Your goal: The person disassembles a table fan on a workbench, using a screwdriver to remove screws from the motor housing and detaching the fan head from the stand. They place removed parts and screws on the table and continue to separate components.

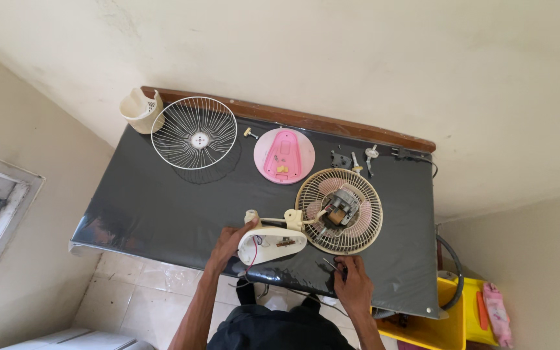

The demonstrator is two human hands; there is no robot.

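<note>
- Head view: the left hand [228, 241] rests on the cream plastic fan base housing [271, 244], fingers spread over its left end, steadying it near the front of the black-covered counter [150, 207].
- The right hand [351, 280] lies at the counter's front edge, fingers curled around something small and dark; what it is cannot be made out.
- The housing lies open, wires showing, joined to the beige round rear fan guard with its motor [339, 210].
- Further back lie a pink round base plate [284, 155], a white wire front guard [194, 132] and small loose parts [356, 159].
- The work looks like mid-disassembly or repair of the fan's base; any further move calls for a firm hold on the housing.
</note>
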